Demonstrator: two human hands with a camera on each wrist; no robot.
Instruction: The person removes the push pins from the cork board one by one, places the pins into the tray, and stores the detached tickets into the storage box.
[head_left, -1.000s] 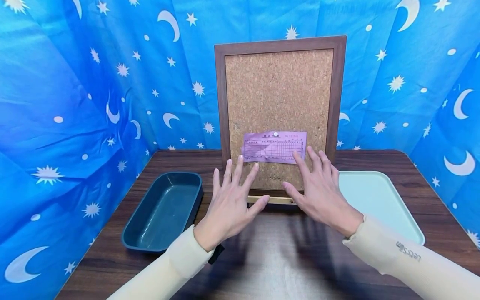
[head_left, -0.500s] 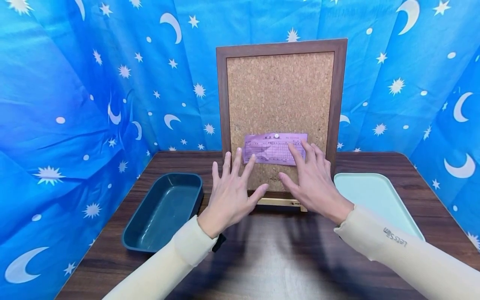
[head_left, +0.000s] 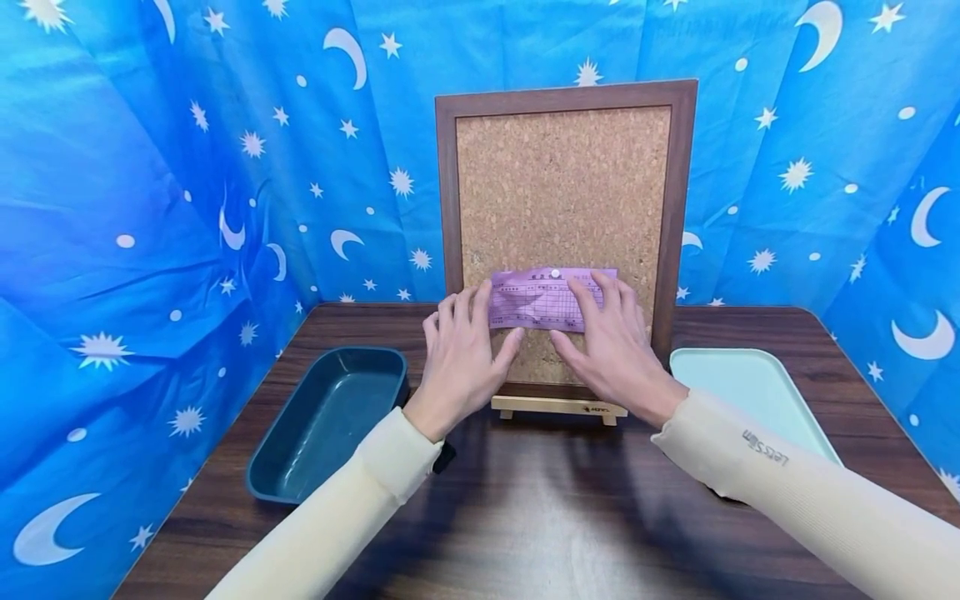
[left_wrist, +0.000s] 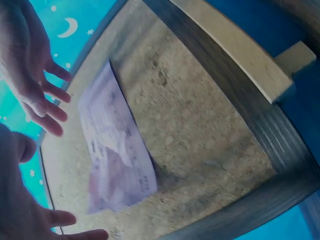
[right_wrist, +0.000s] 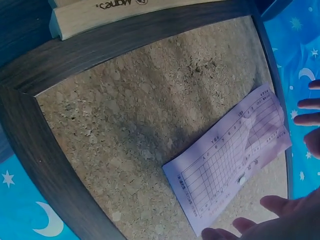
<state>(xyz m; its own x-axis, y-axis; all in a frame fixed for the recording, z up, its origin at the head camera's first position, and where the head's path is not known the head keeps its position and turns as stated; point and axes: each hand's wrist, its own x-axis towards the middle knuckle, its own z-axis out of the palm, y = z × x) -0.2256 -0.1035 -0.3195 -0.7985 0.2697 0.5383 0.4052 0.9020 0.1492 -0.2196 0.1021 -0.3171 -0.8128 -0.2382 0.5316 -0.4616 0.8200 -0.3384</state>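
Observation:
A purple printed paper slip (head_left: 534,302) is held on the lower part of a framed cork board (head_left: 562,192) by a white push pin (head_left: 555,273) near its top edge. My left hand (head_left: 459,358) is raised at the slip's left end, fingers spread and slightly bent. My right hand (head_left: 617,350) reaches over the slip's right end, thumb and fingers apart. In the left wrist view the left fingers (left_wrist: 85,234) stand off the slip. The right wrist view has a right fingertip (right_wrist: 215,234) close to the slip's corner; contact cannot be told. Neither hand grips anything.
The board leans on a small wooden easel (head_left: 558,407) on a dark wood table (head_left: 525,517). A deep teal tray (head_left: 326,425) stands at the left. A pale mint tray (head_left: 750,392) lies at the right, partly behind the right forearm. Blue star-patterned cloth (head_left: 187,250) surrounds the table.
Both hands have moved inward and closer to the slip, the right one leftward and the left one slightly rightward. Their fingers have bent a little more. Slip and pin stay on the board.

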